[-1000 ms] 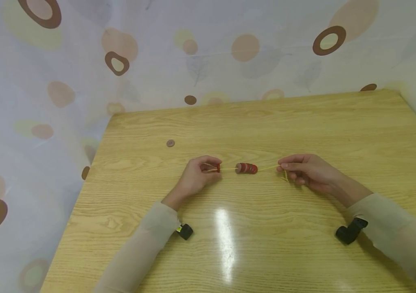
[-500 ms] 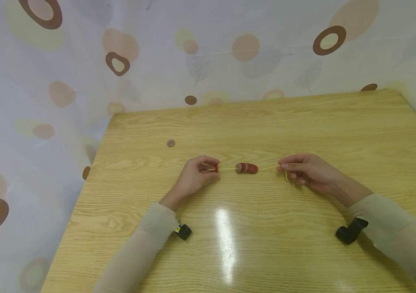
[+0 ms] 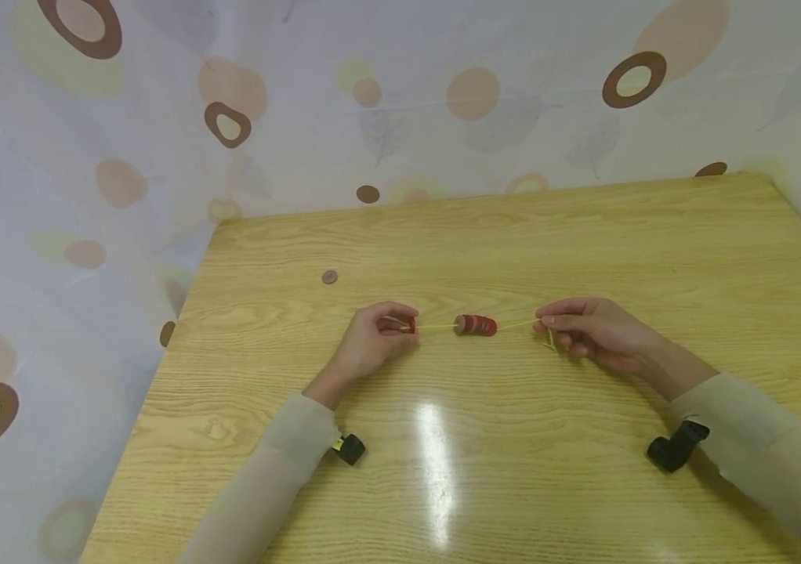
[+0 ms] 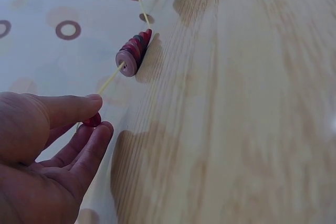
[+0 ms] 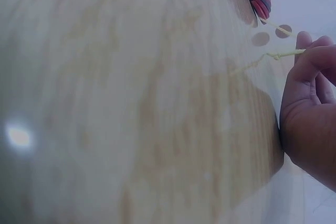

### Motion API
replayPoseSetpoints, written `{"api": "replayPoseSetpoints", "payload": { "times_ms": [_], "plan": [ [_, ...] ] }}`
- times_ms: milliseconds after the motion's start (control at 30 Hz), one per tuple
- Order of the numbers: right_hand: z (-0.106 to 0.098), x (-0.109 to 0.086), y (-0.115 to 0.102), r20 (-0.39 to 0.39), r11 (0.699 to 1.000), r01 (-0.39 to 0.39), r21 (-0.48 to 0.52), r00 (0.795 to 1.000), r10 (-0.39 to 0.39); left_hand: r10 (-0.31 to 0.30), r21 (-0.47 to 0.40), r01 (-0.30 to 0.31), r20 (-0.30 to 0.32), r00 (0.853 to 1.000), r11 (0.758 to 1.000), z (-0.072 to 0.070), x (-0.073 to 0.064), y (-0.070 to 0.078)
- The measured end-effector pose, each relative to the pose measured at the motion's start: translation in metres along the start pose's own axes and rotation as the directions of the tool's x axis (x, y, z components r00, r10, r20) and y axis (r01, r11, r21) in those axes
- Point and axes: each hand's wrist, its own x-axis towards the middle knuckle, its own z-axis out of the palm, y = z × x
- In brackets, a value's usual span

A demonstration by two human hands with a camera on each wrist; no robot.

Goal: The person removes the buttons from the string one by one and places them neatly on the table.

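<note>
My left hand (image 3: 367, 342) pinches a red button (image 4: 93, 120) between thumb and fingers, with a yellow string (image 3: 436, 326) running through it. Along that string sits a stack of buttons (image 3: 476, 324), mostly red with some dark ones and a brownish button at its left end, between the two hands. My right hand (image 3: 599, 329) pinches the string's other end with thumb and index finger; a knotted tail (image 5: 277, 56) dangles from that grip. The string looks taut from hand to hand. Part of the red button is hidden by the left fingers.
One loose brown button (image 3: 330, 276) lies flat on the wooden table (image 3: 549, 243), up and left of the left hand. A patterned cloth (image 3: 429, 141) hangs behind and to the left. Black wrist cameras (image 3: 678, 446) sit at both cuffs.
My left hand has slid slightly to the left with the red button, widening its gap from the button stack. The right hand and the stack stay practically in place.
</note>
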Motion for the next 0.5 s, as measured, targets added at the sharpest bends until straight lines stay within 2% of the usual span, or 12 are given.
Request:
{"api": "replayPoseSetpoints", "payload": {
  "times_ms": [500],
  "plan": [
    [-0.0004, -0.0007, 0.0010, -0.005, 1.000, 0.003, -0.011, 1.000, -0.003, -0.010, 0.002, 0.010, -0.013, 1.000, 1.000, -0.0075, -0.0031, -0.0041]
  ]
}}
